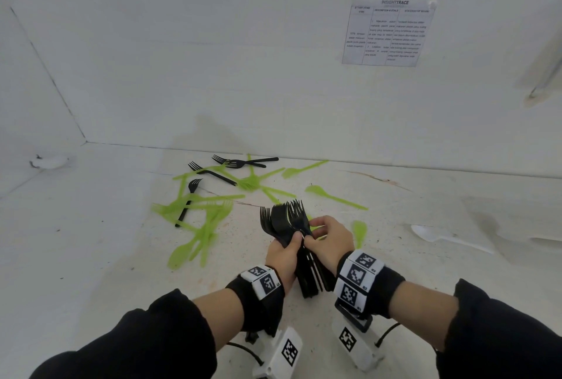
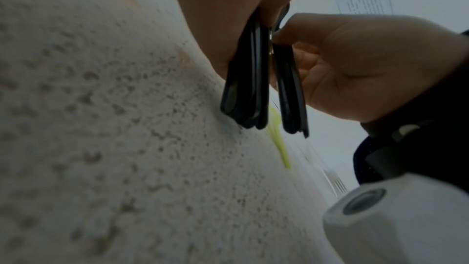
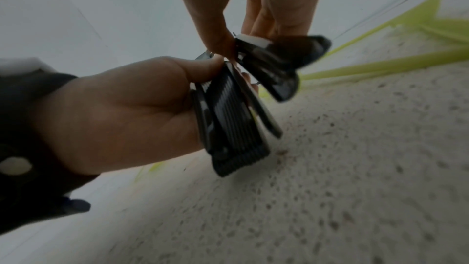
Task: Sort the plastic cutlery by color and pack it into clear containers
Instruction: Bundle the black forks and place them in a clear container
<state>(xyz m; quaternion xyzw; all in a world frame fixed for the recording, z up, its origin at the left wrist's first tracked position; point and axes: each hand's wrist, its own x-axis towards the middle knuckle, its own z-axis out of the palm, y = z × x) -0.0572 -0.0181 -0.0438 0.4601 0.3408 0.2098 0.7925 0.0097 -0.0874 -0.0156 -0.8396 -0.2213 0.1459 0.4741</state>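
A bundle of black forks (image 1: 284, 222) stands tines-up in front of me, handles down near the white table (image 1: 91, 241). My left hand (image 1: 296, 240) grips the main bundle (image 3: 233, 123) round the handles (image 2: 243, 79). My right hand (image 1: 310, 235) pinches a smaller group of black forks (image 3: 279, 61) beside it, thumb against fingers. Several loose black forks (image 1: 213, 172) lie further back among scattered green cutlery (image 1: 200, 220). A green spoon (image 1: 334, 197) lies to the right. No clear container is in view.
A white spoon (image 1: 431, 234) lies on the table at the right. White walls close the table at the back and left, with a printed sheet (image 1: 387, 33) taped up. The wrist cameras (image 1: 286, 354) hang just above the table's near part.
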